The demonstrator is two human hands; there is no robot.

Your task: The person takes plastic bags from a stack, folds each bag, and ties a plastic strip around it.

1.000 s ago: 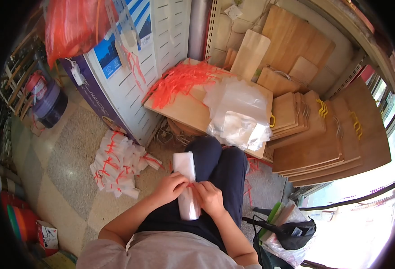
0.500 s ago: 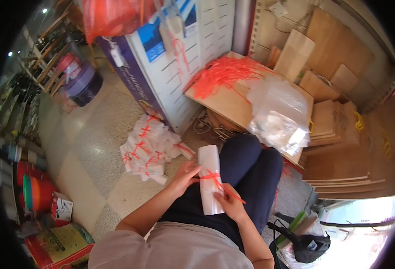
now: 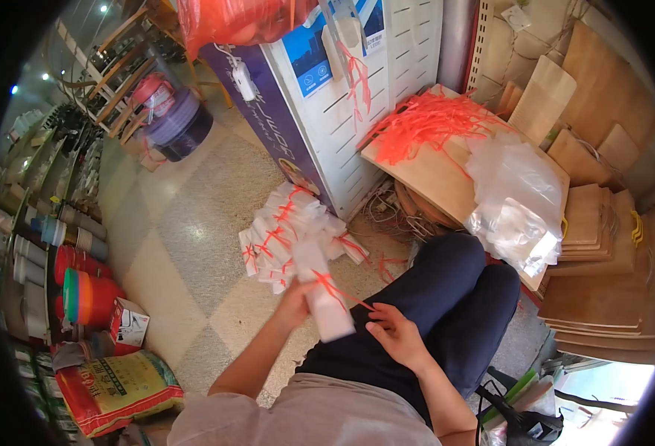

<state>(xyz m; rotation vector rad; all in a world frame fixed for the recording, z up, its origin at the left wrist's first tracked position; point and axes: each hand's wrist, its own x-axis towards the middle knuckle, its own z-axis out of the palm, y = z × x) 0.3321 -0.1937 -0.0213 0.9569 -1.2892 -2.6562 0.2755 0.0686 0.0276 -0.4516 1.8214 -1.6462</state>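
Observation:
A rolled bundle of clear plastic bags, tied round its middle with red string, is tilted over the left side of my lap. My left hand grips its left edge. Beside the bundle, my right hand has its thumb and fingers near the end of the red string; whether they pinch it is too small to tell. Behind the bundle, a pile of similar tied bundles lies on the floor.
A wooden board carries red strings and flat clear bags. Wooden cutting boards lean at the right. A white cabinet stands ahead. Buckets and a printed sack are at the left.
My view has turned left. The bundle, now tied with red string, has moved left off my lap's middle toward the floor pile, and my right hand has come off it.

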